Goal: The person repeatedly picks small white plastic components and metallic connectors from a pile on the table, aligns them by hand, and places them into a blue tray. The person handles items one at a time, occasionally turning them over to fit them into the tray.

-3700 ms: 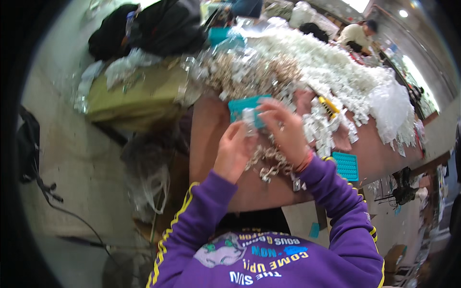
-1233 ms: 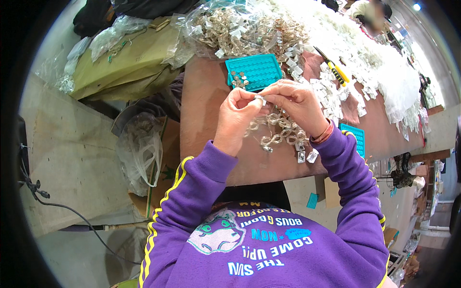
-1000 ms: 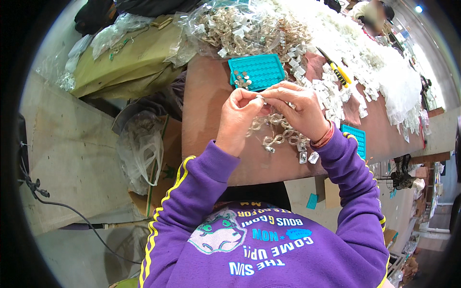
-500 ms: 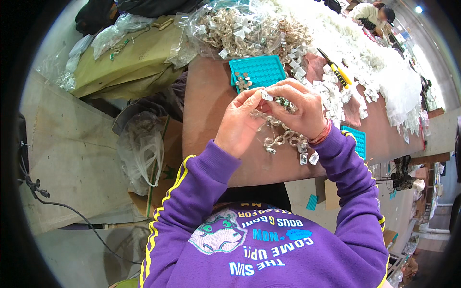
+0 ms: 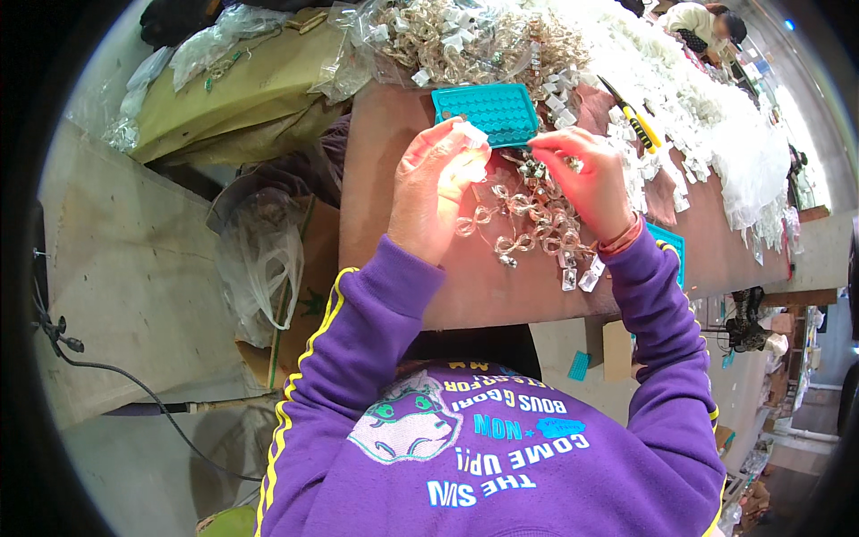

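Small clear plastic piece (image 5: 472, 136) pinched upright above the teal tray (image 5: 488, 109)

Your left hand (image 5: 438, 192) covers most of the small clear piece (image 5: 472, 136) it pinches. What your right hand (image 5: 586, 179) grips is too small to identify.

The clear pieces (image 5: 523, 224) are looking like glossy, see-through plastic, glinting beside both hands. The tray (image 5: 488, 112) is showing as matt teal plastic, dimpled all over. The surface (image 5: 394, 143) is appearing smooth, dull brown. The sleeves (image 5: 358, 331) are reading as soft purple cloth. The bags (image 5: 259, 259) are shining like thin, crinkled plastic film.
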The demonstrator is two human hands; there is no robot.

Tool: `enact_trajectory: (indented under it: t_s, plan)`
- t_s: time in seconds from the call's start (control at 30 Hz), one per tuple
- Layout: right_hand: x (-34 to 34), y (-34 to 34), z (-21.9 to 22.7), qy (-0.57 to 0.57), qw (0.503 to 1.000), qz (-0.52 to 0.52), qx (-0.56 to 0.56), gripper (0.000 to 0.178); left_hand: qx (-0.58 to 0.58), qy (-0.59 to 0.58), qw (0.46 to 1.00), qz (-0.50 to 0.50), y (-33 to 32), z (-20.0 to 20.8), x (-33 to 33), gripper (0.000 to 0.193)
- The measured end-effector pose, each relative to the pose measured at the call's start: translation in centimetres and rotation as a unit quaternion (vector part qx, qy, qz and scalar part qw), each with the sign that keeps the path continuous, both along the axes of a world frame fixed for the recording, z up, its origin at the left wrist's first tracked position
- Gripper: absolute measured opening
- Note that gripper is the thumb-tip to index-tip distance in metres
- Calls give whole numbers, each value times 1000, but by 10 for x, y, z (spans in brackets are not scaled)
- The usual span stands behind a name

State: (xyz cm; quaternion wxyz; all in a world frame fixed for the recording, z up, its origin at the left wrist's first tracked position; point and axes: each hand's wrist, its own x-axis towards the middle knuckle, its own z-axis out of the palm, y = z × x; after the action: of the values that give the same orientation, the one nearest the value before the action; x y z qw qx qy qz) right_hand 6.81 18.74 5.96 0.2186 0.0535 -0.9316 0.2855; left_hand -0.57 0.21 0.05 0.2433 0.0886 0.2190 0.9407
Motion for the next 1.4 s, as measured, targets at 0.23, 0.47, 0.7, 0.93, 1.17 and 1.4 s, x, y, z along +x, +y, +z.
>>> enact_trajectory:
  t_s: [0.23, 0.47, 0.7, 0.93, 1.17, 1.4]
  plan:
    - [-16, -2, -15, 48, 945, 143, 292, 8, -1, 11, 999, 37, 0, 1, -1, 21]
    - [-29, -6, -31, 27, 915, 144, 377, 3, 7, 9, 998, 63, 0, 2, -4, 22]
    - [-30, -11, -39, 11, 914, 123, 387, 5, 2, 9, 999, 45, -4, -2, -6, 24]
    - [-32, -11, -35, 1, 959, 97, 268, 4, -1, -21, 1000, 14, -3, 3, -3, 19]
    - [-13, -4, 2, -67, 989, 64, -112, 8, -31, -31, 997, -63, -1, 3, 4, 23]
    - [-5, -13, 24, 21, 994, 96, -45, 10, -80, 24, 986, -144, -2, 4, 5, 27]
